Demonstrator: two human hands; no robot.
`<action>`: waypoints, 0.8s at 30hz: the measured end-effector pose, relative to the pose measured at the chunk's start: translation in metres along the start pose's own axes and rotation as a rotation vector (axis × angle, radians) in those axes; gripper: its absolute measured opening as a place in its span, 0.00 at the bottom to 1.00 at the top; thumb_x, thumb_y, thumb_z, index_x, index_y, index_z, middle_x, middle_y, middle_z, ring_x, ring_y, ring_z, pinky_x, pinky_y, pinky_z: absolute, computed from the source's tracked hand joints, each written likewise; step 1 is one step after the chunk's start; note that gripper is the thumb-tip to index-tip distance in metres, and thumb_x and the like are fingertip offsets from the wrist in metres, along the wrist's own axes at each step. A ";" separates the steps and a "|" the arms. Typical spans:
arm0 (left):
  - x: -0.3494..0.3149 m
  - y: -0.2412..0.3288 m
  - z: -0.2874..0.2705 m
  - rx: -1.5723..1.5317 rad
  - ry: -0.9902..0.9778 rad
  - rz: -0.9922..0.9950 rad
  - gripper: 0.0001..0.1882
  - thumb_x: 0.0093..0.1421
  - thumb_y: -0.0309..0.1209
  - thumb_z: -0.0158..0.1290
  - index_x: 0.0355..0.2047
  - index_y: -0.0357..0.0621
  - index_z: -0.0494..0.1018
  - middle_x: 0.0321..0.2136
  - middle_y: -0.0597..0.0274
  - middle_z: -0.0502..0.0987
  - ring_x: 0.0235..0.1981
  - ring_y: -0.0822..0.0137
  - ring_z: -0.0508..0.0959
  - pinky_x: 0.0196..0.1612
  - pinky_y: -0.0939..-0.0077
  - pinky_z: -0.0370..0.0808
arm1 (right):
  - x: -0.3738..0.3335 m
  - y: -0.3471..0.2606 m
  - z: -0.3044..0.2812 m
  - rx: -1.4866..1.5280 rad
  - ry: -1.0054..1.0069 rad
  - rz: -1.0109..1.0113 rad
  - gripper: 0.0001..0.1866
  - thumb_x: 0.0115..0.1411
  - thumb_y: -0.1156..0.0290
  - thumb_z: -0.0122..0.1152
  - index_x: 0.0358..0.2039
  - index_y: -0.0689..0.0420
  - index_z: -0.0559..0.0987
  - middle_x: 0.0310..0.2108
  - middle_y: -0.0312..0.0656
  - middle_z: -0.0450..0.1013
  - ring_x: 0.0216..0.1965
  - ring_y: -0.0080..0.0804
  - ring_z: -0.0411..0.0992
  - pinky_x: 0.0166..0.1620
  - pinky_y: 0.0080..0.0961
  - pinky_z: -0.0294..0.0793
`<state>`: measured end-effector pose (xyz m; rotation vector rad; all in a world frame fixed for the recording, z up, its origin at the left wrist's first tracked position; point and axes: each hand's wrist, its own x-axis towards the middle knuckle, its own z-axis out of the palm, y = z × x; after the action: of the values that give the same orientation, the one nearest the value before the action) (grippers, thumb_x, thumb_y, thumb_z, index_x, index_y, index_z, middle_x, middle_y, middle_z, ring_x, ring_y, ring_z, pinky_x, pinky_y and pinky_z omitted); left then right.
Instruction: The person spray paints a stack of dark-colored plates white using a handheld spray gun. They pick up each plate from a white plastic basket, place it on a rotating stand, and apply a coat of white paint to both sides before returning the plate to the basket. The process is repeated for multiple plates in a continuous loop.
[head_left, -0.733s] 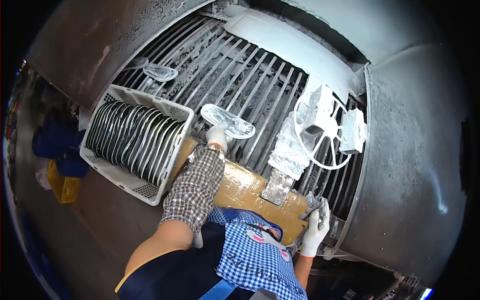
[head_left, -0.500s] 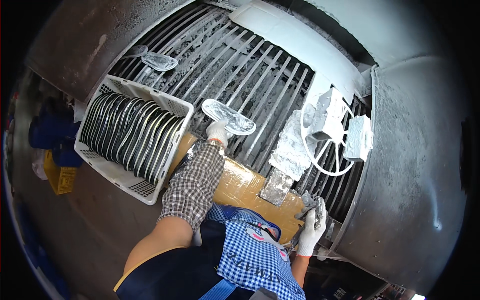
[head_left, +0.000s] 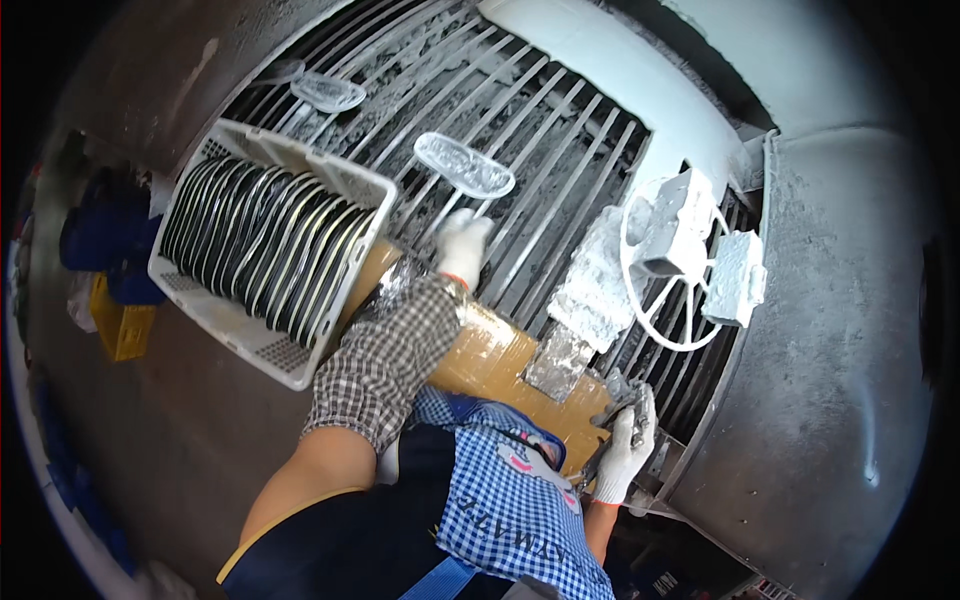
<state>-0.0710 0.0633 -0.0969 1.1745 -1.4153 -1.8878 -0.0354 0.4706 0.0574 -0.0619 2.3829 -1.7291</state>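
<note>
My left hand (head_left: 463, 245), in a white knitted glove, reaches over the metal grate (head_left: 540, 170). Just beyond its fingers is a pale oval panel (head_left: 465, 166) with a raised rim and a wet-looking silvery face. The glove is smeared by motion, so whether the fingers grip anything cannot be made out. At the lower right, my right hand (head_left: 628, 445), also gloved, is closed round a paint-crusted grey spray gun (head_left: 628, 397), partly hidden by the fingers. A similar oval panel (head_left: 328, 92) lies farther off at the upper left of the grate.
A white plastic crate (head_left: 385, 215) at the left holds a row of black, pale-edged panels (head_left: 265, 235). Brown cardboard (head_left: 490, 365) covers the grate's near edge. At right stand a white-coated wheel (head_left: 650, 325) and coated blocks (head_left: 735, 278) beside a metal wall (head_left: 830, 300).
The near oval panel is now farther off, apart from my left glove's fingertips. My left hand has shifted right. My right hand keeps its grip on the spray gun, and the whole view has shifted slightly.
</note>
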 end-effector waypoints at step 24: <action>-0.052 0.104 -0.084 1.646 -0.190 0.136 0.45 0.48 0.43 0.69 0.66 0.45 0.70 0.58 0.36 0.72 0.57 0.40 0.78 0.60 0.52 0.77 | -0.012 0.007 0.002 0.222 0.028 0.092 0.33 0.65 0.74 0.63 0.70 0.64 0.68 0.57 0.43 0.75 0.49 0.27 0.75 0.54 0.26 0.77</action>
<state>0.0167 0.0279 0.0112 1.3358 -3.1488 -0.3770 -0.0231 0.4728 0.0518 0.1027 2.1591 -1.9490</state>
